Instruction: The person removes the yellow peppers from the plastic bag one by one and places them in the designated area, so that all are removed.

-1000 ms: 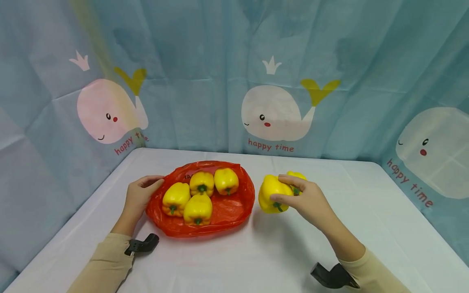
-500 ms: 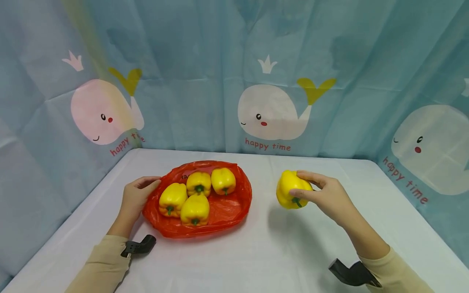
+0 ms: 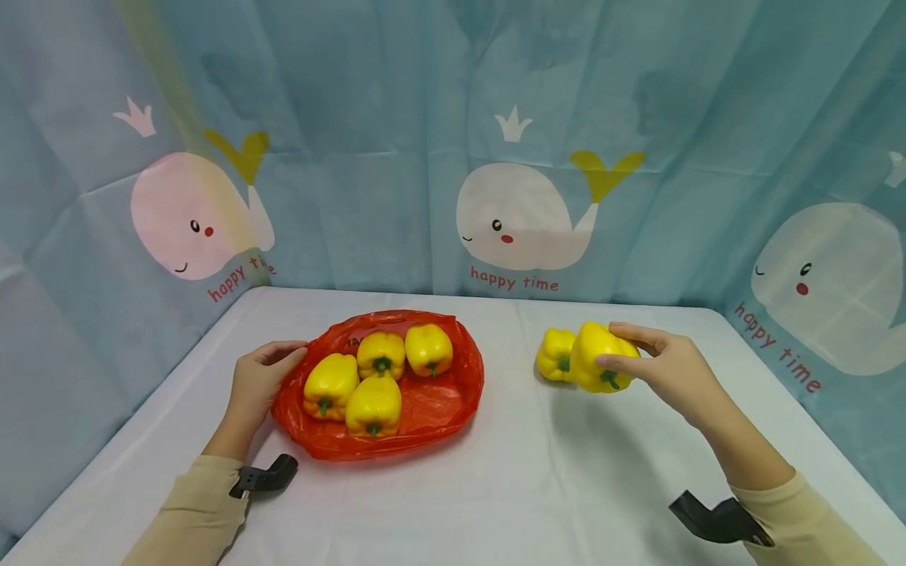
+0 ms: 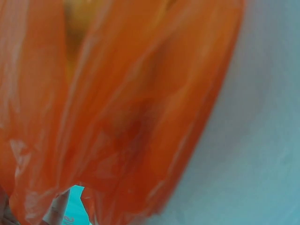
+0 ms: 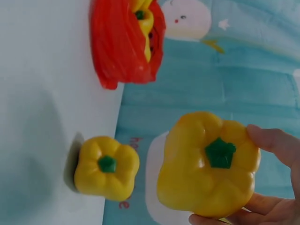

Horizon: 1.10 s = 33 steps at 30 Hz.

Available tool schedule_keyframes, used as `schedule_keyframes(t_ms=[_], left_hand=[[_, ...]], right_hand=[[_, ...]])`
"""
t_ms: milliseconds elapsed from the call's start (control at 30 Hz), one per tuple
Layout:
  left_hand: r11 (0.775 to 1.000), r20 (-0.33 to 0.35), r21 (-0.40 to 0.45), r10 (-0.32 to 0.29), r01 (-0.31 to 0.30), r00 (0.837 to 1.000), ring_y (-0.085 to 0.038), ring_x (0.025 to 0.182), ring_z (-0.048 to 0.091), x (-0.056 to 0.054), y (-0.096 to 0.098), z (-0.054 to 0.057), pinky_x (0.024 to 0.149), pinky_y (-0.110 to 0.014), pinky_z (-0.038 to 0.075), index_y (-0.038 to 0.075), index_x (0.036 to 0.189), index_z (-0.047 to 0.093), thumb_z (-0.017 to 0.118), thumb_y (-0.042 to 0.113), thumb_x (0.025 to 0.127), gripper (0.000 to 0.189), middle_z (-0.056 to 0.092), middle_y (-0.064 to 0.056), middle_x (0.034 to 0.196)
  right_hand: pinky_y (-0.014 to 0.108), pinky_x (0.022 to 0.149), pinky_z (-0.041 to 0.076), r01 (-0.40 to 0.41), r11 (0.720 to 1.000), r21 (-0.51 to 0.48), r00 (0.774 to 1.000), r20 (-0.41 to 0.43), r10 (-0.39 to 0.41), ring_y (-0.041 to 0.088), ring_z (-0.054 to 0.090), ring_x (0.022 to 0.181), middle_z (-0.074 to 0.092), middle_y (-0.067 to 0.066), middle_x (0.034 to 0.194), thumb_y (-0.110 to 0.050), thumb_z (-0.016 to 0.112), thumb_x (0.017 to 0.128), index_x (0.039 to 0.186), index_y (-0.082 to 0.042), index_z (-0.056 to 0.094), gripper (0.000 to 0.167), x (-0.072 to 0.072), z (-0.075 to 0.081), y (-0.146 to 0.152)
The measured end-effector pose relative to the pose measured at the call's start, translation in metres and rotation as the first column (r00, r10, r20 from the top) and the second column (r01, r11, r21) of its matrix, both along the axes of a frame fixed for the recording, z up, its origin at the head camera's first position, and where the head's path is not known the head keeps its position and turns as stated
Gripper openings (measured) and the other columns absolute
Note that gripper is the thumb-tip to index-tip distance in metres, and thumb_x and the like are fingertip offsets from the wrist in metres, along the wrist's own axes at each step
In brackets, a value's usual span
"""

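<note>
My right hand (image 3: 665,369) pinches a yellow bell pepper (image 3: 600,358) between thumb and fingers, lifted above the table; the right wrist view shows this held pepper (image 5: 206,168) with its green stem toward the camera. Just left of it, a second yellow bell pepper (image 3: 555,354) rests on the table. At the left, an open red plastic bag (image 3: 435,409) holds several yellow bell peppers (image 3: 373,406). My left hand (image 3: 258,385) grips the bag's left rim, its fingertips partly hidden there. In the left wrist view the bag's side (image 4: 140,117) fills most of the picture.
A white cloth covers the table (image 3: 453,511). Behind it hangs a blue curtain (image 3: 354,220) with printed whales, and it also runs along both sides. Black straps with camera mounts (image 3: 718,519) sit on both wrists.
My right hand has carried its pepper to the right, away from the bag, uncovering the pepper on the table. My left hand has stayed at the bag's rim. The head view has shifted slightly.
</note>
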<state>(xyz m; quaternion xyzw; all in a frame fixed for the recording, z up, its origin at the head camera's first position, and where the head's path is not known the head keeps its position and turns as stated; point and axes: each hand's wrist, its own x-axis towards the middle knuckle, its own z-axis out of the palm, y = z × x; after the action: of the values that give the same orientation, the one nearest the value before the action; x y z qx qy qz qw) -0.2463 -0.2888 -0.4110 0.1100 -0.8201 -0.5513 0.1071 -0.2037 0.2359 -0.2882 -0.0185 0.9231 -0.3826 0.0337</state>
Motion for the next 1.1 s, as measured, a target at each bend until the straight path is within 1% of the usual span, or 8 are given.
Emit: schedule_keyframes(t_ms=[333,567,767,1100], left_hand=[[1.0,-0.024,0.001,-0.009,0.009,1.0,0.005,0.1,0.052,0.001,0.001,0.0,0.077,-0.005,0.05,0.007,0.131,0.063,0.062,0.05,0.094,0.056,0.059,0.032,0.094],[1.0,-0.026,-0.005,-0.011,0.011,1.0,0.006,0.099,0.052,0.002,0.002,0.001,0.077,-0.005,0.05,0.006,0.131,0.063,0.062,0.05,0.095,0.057,0.059,0.032,0.094],[1.0,-0.026,-0.003,-0.008,0.008,1.0,0.006,0.099,0.052,0.002,0.001,-0.001,0.077,-0.005,0.05,0.007,0.131,0.063,0.062,0.05,0.094,0.057,0.059,0.032,0.094],[1.0,-0.008,0.001,0.008,-0.008,1.0,0.004,0.101,0.053,0.001,0.001,-0.001,0.077,-0.005,0.05,0.008,0.131,0.063,0.062,0.05,0.094,0.056,0.06,0.03,0.095]], right_hand=[[0.07,0.106,0.035,0.021,1.0,0.021,1.0,0.015,-0.022,0.05,0.03,0.141,0.036,0.027,0.155,-0.052,0.066,0.09,0.15,-0.006,0.042,0.08,-0.01,-0.007,0.021],[0.067,0.104,0.037,0.044,0.999,0.022,0.998,0.041,-0.045,0.047,0.036,0.134,0.036,0.029,0.154,-0.052,0.065,0.092,0.151,-0.004,0.04,0.08,-0.022,-0.015,0.035],[0.067,0.102,0.038,0.026,0.999,0.031,0.999,0.044,-0.027,0.046,0.039,0.133,0.037,0.029,0.154,-0.054,0.065,0.09,0.15,-0.005,0.041,0.081,-0.032,-0.021,0.05],[0.07,0.104,0.033,-0.01,1.0,0.029,0.997,0.071,0.007,0.048,0.033,0.137,0.033,0.03,0.156,-0.051,0.064,0.092,0.15,-0.003,0.041,0.079,-0.05,-0.037,0.069]])
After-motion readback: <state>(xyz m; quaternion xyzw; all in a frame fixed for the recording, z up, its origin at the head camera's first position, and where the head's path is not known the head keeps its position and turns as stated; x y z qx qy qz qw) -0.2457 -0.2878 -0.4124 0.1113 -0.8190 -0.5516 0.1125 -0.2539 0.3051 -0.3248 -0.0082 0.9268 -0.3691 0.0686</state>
